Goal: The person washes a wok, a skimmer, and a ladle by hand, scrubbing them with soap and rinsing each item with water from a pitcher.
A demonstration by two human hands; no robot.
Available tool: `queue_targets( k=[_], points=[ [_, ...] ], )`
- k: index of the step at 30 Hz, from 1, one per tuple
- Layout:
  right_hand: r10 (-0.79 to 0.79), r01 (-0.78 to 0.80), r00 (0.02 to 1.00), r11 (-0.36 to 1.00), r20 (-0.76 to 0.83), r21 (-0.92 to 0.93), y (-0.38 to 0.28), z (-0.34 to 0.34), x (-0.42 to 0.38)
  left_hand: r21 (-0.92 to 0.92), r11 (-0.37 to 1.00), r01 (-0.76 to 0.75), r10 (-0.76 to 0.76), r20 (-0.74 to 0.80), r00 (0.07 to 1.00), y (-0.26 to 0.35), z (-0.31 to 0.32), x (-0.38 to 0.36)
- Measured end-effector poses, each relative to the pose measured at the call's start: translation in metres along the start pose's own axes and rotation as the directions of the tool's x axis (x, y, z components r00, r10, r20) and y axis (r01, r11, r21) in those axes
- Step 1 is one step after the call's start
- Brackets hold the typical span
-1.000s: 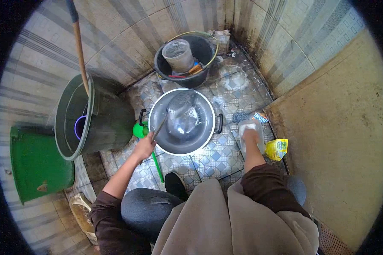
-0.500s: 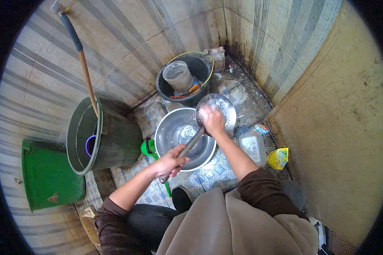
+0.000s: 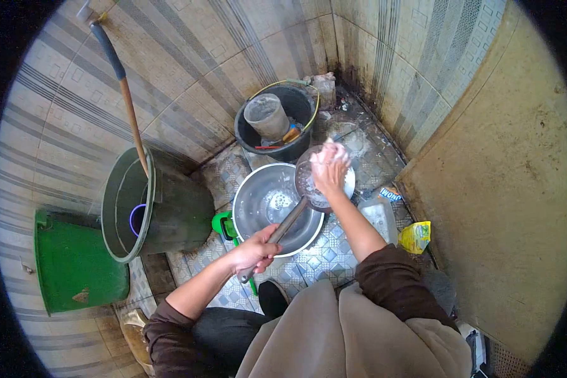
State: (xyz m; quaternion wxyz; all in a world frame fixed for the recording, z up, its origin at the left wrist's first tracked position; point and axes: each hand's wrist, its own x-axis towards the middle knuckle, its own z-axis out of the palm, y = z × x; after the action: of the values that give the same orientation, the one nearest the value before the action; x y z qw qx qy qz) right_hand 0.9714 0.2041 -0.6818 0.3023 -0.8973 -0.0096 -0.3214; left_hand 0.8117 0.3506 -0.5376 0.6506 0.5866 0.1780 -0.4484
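Left hand (image 3: 256, 252) wrapped round long-handled utensil (image 3: 288, 223); right hand (image 3: 331, 173) at its round head (image 3: 305, 179)
Head beyond left grip, over pot (image 3: 248, 201) rim; right grip blurred, can't tell what's held

The lot comprises two hands (image 3: 255, 251), one long-handled round utensil (image 3: 288, 223) and one metal basin (image 3: 249, 205). Also present are three large tubs (image 3: 186, 214), one clear tray (image 3: 380, 215) and one yellow packet (image 3: 414, 237).
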Motion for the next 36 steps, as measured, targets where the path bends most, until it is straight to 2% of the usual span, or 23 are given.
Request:
queue_targets(
  k=[2,4,5,6,8,9,10,11,12,14,16,18,21,22,23,24,27,28,30,32,34,35,36],
  points=[
    [0.025,-0.034,0.995,0.995,0.100,0.090,-0.004,0.009,-0.012,0.010,1.000,-0.015,0.015,0.014,1.000,-0.002,0.002,0.002],
    [-0.091,-0.092,0.932,0.877,0.352,0.472,-0.022,0.004,-0.022,0.024,0.999,-0.023,0.023,0.026,0.999,-0.003,0.001,0.003],
    [-0.139,-0.070,0.915,0.869,0.378,0.489,-0.028,-0.002,-0.025,0.058,0.997,-0.047,0.049,-0.037,0.998,-0.003,-0.001,0.001],
    [-0.209,-0.042,0.863,0.878,0.460,0.477,-0.028,-0.002,-0.031,0.093,0.994,-0.065,0.074,-0.102,0.992,-0.003,-0.003,-0.001],
    [-0.147,-0.044,0.681,0.970,0.718,0.240,-0.015,-0.006,-0.034,0.107,0.990,-0.088,0.103,-0.141,0.985,-0.001,-0.012,-0.004],
    [-0.153,0.069,0.608,0.988,0.779,0.140,-0.001,-0.007,-0.037,0.105,0.990,-0.093,0.110,-0.165,0.980,0.005,-0.015,-0.011],
    [-0.066,0.052,0.639,0.998,0.766,0.043,0.017,-0.002,-0.040,0.108,0.989,-0.099,0.118,-0.190,0.975,0.011,-0.016,-0.018],
    [-0.082,0.075,0.761,0.996,0.643,0.039,0.036,0.004,-0.038,0.096,0.991,-0.093,0.110,-0.186,0.976,0.018,-0.011,-0.026],
    [0.022,-0.020,0.817,1.000,0.577,-0.011,0.042,-0.001,-0.026,0.102,0.990,-0.097,0.115,-0.188,0.975,0.018,-0.011,-0.025],
    [0.134,-0.122,0.850,0.991,0.510,-0.057,0.039,-0.006,-0.009,0.056,0.998,-0.040,0.047,-0.134,0.990,0.013,-0.009,-0.023],
    [0.161,-0.168,0.969,0.986,0.186,0.020,0.026,0.000,0.001,0.035,0.999,-0.026,0.029,-0.107,0.994,0.015,-0.004,-0.024],
    [-0.157,0.109,0.958,0.973,0.238,0.203,0.009,-0.010,-0.005,0.071,0.995,-0.070,0.081,-0.165,0.983,0.019,0.004,-0.027],
    [-0.359,0.284,0.904,0.909,0.230,0.305,-0.002,-0.009,-0.007,0.097,0.987,-0.131,0.137,-0.059,0.989,0.017,-0.001,-0.025],
    [-0.077,0.048,0.989,0.974,0.123,0.221,-0.009,-0.005,-0.009,0.096,0.986,-0.133,0.139,-0.060,0.988,0.018,0.001,-0.025],
    [0.210,-0.206,0.978,0.965,-0.008,0.164,-0.015,-0.001,-0.012,0.094,0.986,-0.141,0.148,-0.066,0.987,0.019,0.004,-0.023],
    [0.211,-0.207,0.977,0.965,-0.008,0.160,-0.024,0.000,-0.017,0.092,0.985,-0.147,0.153,-0.071,0.986,0.019,0.006,-0.021],
    [-0.125,0.073,0.987,0.908,0.100,0.413,-0.049,0.000,-0.024,0.060,0.987,-0.151,0.157,-0.128,0.979,0.016,0.006,-0.017],
    [-0.124,0.070,0.987,0.906,0.102,0.417,-0.050,-0.003,-0.019,0.060,0.987,-0.148,0.155,-0.133,0.979,0.015,0.006,-0.017],
    [0.066,-0.005,0.995,0.798,-0.079,0.603,-0.048,-0.009,-0.005,0.078,0.987,-0.142,0.151,-0.134,0.979,0.014,0.008,-0.017],
    [0.323,-0.202,0.918,0.881,-0.231,0.429,-0.045,-0.017,0.007,0.098,0.984,-0.147,0.156,-0.083,0.984,0.013,0.014,-0.015],
    [0.217,-0.157,0.972,0.882,-0.087,0.444,-0.043,-0.018,0.007,0.119,0.992,-0.049,0.054,-0.041,0.998,0.009,0.020,-0.011],
    [0.199,-0.185,0.978,0.709,0.059,0.681,-0.047,-0.016,0.003,0.116,0.992,-0.039,0.046,-0.059,0.997,0.006,0.020,-0.008],
    [0.175,-0.223,0.974,0.674,0.142,0.705,-0.052,-0.020,0.000,0.118,0.992,-0.043,0.049,-0.054,0.997,0.006,0.019,-0.007]
  ],
)
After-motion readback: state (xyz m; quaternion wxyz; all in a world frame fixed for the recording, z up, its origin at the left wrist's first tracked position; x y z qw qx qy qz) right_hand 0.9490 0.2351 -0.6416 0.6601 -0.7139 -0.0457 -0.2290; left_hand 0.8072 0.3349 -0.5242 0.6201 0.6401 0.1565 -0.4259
